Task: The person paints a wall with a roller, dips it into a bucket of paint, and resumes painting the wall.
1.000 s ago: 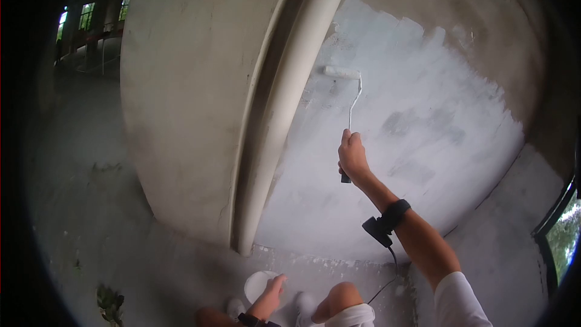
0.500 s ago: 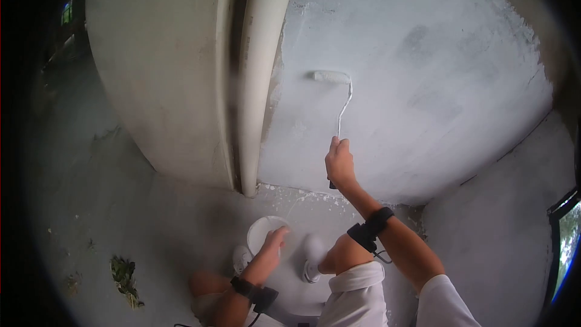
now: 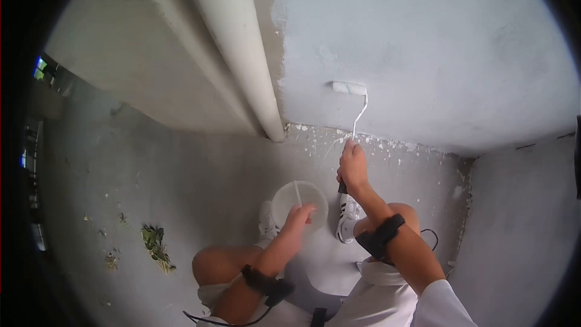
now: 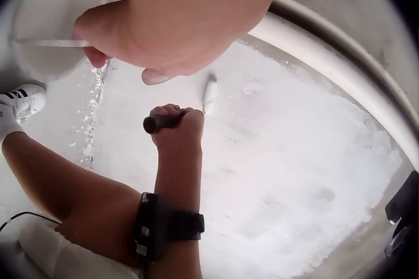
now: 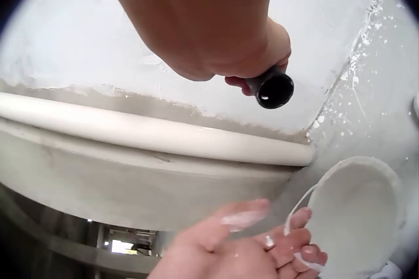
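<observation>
My right hand (image 3: 353,166) grips the black handle of a paint roller (image 3: 349,88). Its white sleeve lies at the lower part of the pale, freshly coated wall (image 3: 423,42), and a thin bent wire frame links sleeve and handle. In the right wrist view, the handle's hollow end (image 5: 274,90) pokes out below the fist. Between the knees hangs a white bucket (image 5: 357,220). My left hand (image 3: 295,224) holds it, fingers hooked round its thin handle (image 4: 55,43), with white smears on thumb and fingers.
A thick pale pipe (image 3: 236,42) runs down the corner left of the coated wall. White spatters (image 3: 387,144) dot the floor along the wall's foot. A wilted leafy bunch (image 3: 155,245) lies on the floor at left. Shoes (image 3: 348,215) stand on either side of the bucket.
The head view has tilted down towards the floor. My right hand has brought the roller lower on the wall, nearer the floor line. The left hand stays with the bucket.
</observation>
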Available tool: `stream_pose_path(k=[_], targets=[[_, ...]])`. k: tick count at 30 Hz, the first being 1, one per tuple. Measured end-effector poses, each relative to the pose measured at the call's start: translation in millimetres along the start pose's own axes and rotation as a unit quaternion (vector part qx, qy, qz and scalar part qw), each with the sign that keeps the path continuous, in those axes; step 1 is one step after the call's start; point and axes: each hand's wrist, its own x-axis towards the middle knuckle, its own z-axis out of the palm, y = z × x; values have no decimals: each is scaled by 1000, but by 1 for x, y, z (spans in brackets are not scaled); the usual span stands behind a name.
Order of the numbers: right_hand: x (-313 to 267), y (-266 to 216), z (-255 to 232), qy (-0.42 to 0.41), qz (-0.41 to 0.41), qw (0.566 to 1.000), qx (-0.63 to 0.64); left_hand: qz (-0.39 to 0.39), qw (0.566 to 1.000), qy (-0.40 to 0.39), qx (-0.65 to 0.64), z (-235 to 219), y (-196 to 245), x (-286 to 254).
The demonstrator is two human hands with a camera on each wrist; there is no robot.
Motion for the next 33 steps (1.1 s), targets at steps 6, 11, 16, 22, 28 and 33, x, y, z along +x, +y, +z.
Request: stream_pose_path(k=[6, 11, 16, 22, 28, 33], targets=[[18, 28, 13, 19, -1, 1000, -23, -11, 1000, 18, 7, 14, -4, 23], [26, 6, -7, -91, 146, 977, 125, -9, 1000, 25, -9, 22, 1, 23], [39, -1, -8, -116, 184, 962, 164, -3, 1000, 25, 4, 25, 1, 25], [43, -4, -7, -121, 171, 963, 167, -18, 999, 28, -8, 37, 4, 11], [34, -2, -10, -106, 144, 970, 166, -39, 996, -16, -85, 38, 21, -19], [11, -10, -32, -132, 102, 968, 188, -57, 991, -6, -118, 33, 16, -41]])
